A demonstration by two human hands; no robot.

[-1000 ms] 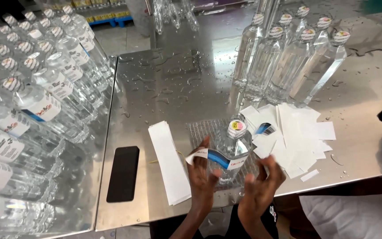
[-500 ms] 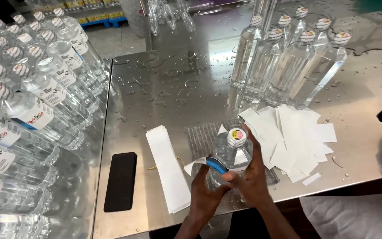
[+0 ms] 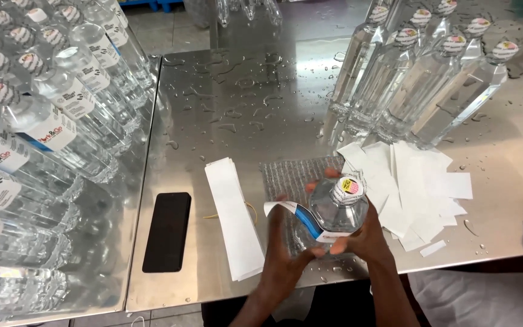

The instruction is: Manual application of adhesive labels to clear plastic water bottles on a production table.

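On the wet steel table (image 3: 243,109), a clear water bottle (image 3: 334,215) stands tilted over a patch of ribbed mesh mat (image 3: 292,178), its printed cap toward the camera. The right hand (image 3: 367,233) has its grip wrapped tight round the bottle's far side, fingertips showing past the neck and thumb pressed on the front. The left hand (image 3: 282,254) is at the bottle's near left side, fingers loosely curled and touching a white-and-blue label strip (image 3: 292,212), one end of which lies on the bottle while the other end curls free to the left; whether this grip pinches the strip cannot be told. Just left of the bottle lies a stack of long white strips (image 3: 232,218), and further left a black phone (image 3: 167,231) lies flat. Right of the bottle is a loose heap of white backing papers (image 3: 416,181). Beyond the bottle stands a cluster of unlabelled bottles (image 3: 419,85), and far to its left a mass of labelled bottles (image 3: 43,127).
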